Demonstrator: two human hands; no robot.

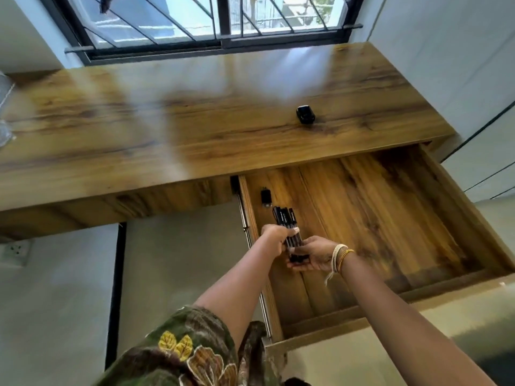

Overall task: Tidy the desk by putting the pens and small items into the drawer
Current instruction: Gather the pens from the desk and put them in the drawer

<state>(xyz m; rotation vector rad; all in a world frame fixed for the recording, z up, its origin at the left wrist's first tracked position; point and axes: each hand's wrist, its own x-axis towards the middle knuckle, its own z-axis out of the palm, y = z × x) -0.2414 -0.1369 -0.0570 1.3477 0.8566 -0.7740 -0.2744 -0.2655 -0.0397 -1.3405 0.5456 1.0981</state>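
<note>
- Pens (287, 227): a bundle of black ones, held low over the near-left part of the open drawer (418, 207), tips pointing away toward the desk.
- Gripped from both sides: left hand (274, 238) wrapped around the middle of the bundle, fingers curled over it; right hand (312, 256) cupped beneath the near ends, fingers closed under them.
- Judged light, stiff and smooth; likely to roll or fan apart once released, so best held mid-length and laid flat together.
- Drawer pulled well out, mostly bare wood inside; one small black item (266, 196) lay just beyond the pens near the left wall.
- Small black case (305, 114) sat on the desk (139, 129), not yet put away.
</note>
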